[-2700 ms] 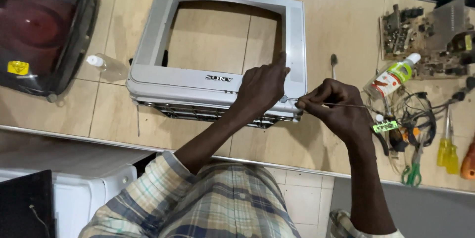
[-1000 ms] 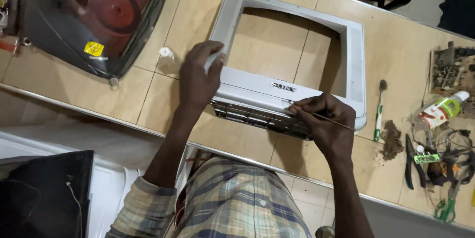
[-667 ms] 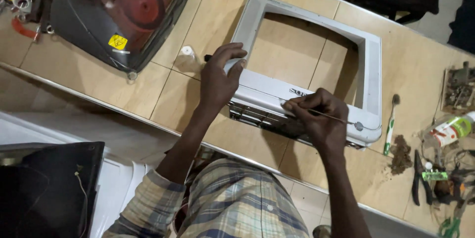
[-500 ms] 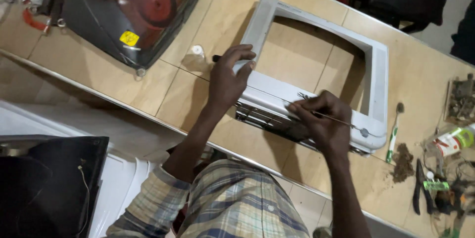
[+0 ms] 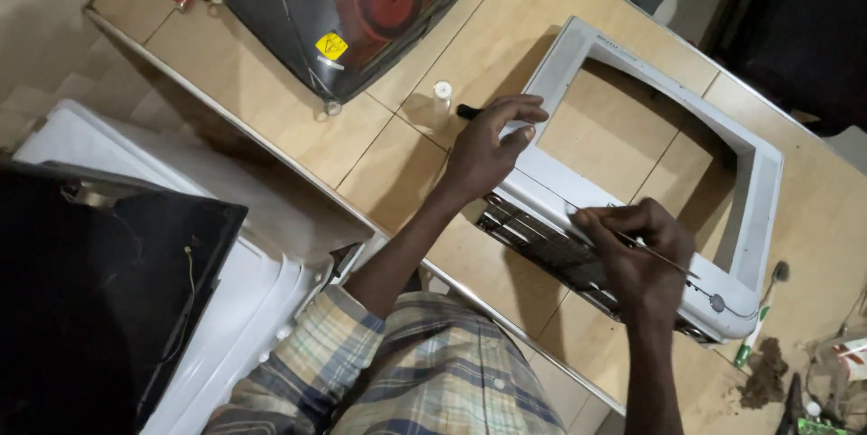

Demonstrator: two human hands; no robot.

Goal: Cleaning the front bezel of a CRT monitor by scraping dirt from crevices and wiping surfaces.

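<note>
since half a second ago the view has swung right, and the left hand (image 5: pixel 483 150) has slid along the grey plastic television front frame (image 5: pixel 750 182) to its near corner, fingers spread flat, apparently to brace it. right hand (image 5: pixel 637 259) pinches a thin metal probe (image 5: pixel 664 259) shut between its fingertips, tip at the dark vent grille (image 5: pixel 542 245) on the frame's lower edge. frame lies flat on the tan wooden bench (image 5: pixel 271 128), well apart from the dark glass picture tube (image 5: pixel 343 10); a small clear bottle (image 5: pixel 440 96) stands beside the left hand.
</note>
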